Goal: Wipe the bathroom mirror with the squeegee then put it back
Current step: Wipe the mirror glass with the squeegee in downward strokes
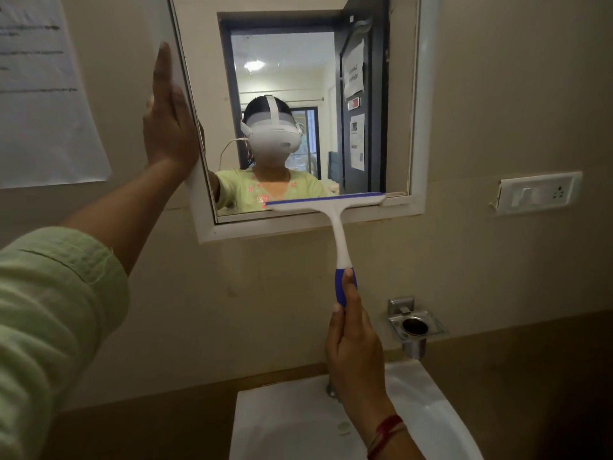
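A white-framed bathroom mirror (418, 94) hangs on the beige wall straight ahead. My right hand (353, 340) grips the blue end of a white squeegee (340, 234) and holds it upright. The squeegee's blue blade lies level against the glass at the mirror's bottom right, just above the lower frame. My left hand (169, 127) presses flat, fingers together and pointing up, against the mirror's left frame edge. The glass reflects a person in a light green top and an open doorway behind.
A white washbasin (285, 423) with a tap sits below my right hand. A chrome holder (414, 327) is fixed to the wall right of the squeegee handle. A switch plate (537, 192) is at the right, a paper sheet (43, 94) at the upper left.
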A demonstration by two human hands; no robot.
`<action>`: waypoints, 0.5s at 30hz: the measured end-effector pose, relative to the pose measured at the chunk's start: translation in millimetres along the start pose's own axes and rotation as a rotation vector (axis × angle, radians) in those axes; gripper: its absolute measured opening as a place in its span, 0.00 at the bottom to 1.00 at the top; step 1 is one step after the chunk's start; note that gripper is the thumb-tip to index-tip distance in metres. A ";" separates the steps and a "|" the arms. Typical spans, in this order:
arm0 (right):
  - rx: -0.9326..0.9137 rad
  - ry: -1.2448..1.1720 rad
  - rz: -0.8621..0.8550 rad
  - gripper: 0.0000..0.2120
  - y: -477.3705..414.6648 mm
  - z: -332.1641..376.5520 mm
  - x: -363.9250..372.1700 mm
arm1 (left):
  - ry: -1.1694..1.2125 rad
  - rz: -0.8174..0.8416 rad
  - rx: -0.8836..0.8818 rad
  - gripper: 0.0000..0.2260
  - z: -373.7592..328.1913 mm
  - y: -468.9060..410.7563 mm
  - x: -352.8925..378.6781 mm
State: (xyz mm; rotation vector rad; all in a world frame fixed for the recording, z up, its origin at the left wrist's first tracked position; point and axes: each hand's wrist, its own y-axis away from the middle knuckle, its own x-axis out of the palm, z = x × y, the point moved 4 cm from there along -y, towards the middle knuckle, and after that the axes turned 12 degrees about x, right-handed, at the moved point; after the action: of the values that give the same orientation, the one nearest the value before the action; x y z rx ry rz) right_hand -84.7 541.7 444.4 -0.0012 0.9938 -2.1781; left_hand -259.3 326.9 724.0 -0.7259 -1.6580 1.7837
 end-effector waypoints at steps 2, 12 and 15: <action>-0.014 -0.006 0.007 0.25 2.8 4.5 -4.6 | -0.003 0.004 -0.005 0.22 -3.3 0.5 -1.3; -0.140 -0.300 -0.128 0.21 -79.8 66.8 -60.1 | 0.020 0.055 -0.114 0.20 -10.1 -0.1 -6.0; -0.238 -0.305 -0.151 0.20 -122.0 89.3 -72.6 | 0.027 0.082 -0.127 0.20 -9.2 1.3 -5.8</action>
State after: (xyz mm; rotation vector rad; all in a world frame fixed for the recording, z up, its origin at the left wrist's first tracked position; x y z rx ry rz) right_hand -81.6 581.3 607.4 -0.5196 1.0939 -2.0966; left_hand -248.7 328.7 722.0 -0.8822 -1.7584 1.7278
